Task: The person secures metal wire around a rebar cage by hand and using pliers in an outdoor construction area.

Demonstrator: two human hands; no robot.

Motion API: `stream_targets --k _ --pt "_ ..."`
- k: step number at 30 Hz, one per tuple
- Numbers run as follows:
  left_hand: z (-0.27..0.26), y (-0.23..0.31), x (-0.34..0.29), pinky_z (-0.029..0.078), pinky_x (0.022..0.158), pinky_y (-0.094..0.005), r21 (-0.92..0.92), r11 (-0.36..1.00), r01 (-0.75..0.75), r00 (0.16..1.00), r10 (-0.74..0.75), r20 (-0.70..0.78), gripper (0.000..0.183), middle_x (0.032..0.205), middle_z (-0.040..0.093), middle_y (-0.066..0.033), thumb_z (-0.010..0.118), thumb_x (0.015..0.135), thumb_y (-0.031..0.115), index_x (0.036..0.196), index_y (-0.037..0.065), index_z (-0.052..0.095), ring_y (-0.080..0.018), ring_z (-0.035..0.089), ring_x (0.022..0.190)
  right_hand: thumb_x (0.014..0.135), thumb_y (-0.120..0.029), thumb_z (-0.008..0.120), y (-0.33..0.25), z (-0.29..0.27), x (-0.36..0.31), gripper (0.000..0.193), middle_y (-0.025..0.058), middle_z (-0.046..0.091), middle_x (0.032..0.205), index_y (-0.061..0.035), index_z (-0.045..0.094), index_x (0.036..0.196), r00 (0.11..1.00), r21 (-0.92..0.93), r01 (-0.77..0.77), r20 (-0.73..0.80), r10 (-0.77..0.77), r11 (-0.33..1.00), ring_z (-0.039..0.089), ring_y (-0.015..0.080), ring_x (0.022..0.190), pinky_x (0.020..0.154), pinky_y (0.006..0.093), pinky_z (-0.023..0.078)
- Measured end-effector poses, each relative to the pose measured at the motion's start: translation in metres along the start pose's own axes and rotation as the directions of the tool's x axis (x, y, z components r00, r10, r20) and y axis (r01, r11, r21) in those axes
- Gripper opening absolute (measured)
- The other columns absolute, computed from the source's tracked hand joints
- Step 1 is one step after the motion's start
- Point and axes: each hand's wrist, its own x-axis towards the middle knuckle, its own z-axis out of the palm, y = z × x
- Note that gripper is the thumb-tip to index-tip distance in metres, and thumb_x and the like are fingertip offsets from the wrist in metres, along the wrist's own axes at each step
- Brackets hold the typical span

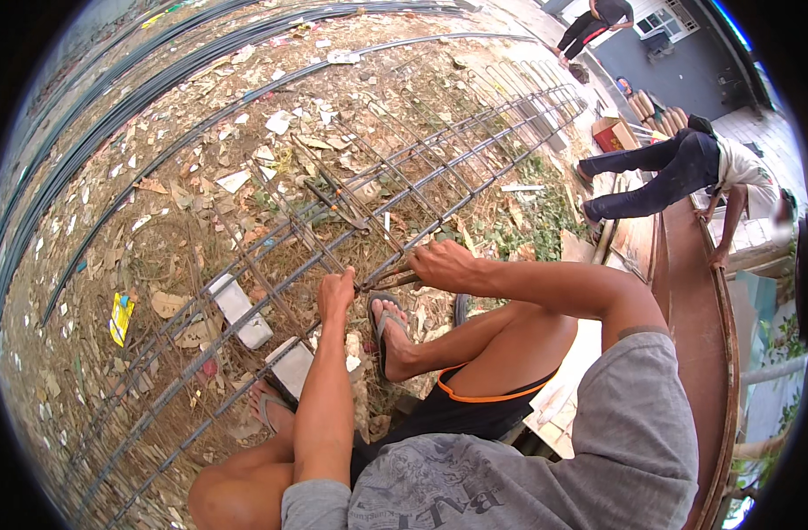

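Note:
In front of me lies a long cage of steel rebar (pixel 300 269) with thin stirrups across it. My right hand (pixel 441 265) is closed on the handles of dark pincers (pixel 392 277), whose jaws are at the near bar. My left hand (pixel 336 296) is closed at the same bar, right beside the jaws. What its fingers pinch is hidden. Another dark tool with long arms and orange bits (pixel 340 212) lies across the cage just beyond my hands.
Concrete blocks (pixel 241 311) sit under the cage near my sandalled feet. Long bundled bars (pixel 148 84) run along the far left. To the right, a person (pixel 678 168) bends over a long brown board (pixel 691 291). Another person (pixel 598 25) stands farther back. Paper scraps litter the ground.

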Motion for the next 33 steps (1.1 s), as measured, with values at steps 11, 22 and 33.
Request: stream_targets --k 11,22,33 --pt "-0.001 0.002 -0.001 0.048 0.077 -0.0494 -0.018 1.000 -0.002 1.000 0.001 -0.013 0.058 0.081 0.070 -0.0230 0.054 0.087 0.051 0.076 -0.003 0.071 -0.0415 0.066 0.079 0.077 -0.031 0.074 0.006 0.005 0.000 0.045 0.0185 0.065 0.074 -0.0065 0.061 0.113 0.988 0.415 -0.111 0.143 0.056 0.903 0.066 0.0381 0.071 0.058 0.0473 0.050" --pt "0.005 0.004 -0.001 0.046 0.066 -0.0487 -0.025 1.000 -0.016 1.000 0.016 0.000 0.058 0.062 0.064 -0.0151 0.056 0.089 0.050 0.063 0.000 0.065 -0.0334 0.062 0.060 0.085 -0.018 0.059 -0.009 0.024 -0.017 0.030 0.0135 0.062 0.079 -0.0022 0.057 0.110 0.926 -0.151 -0.013 -0.376 -0.045 0.988 0.066 0.0327 0.071 0.058 0.0474 0.049" --pt "0.012 -0.008 0.005 0.037 0.057 -0.0498 -0.095 0.994 -0.053 0.998 0.051 -0.029 0.059 0.053 0.050 -0.0089 0.058 0.089 0.053 0.056 0.005 0.053 -0.0282 0.044 0.047 0.094 -0.030 0.061 -0.026 0.039 -0.023 0.026 0.0133 0.065 0.076 -0.0052 0.064 0.101 0.872 0.539 -0.480 0.374 0.314 0.691 0.064 0.0241 0.062 0.051 0.0393 0.049"
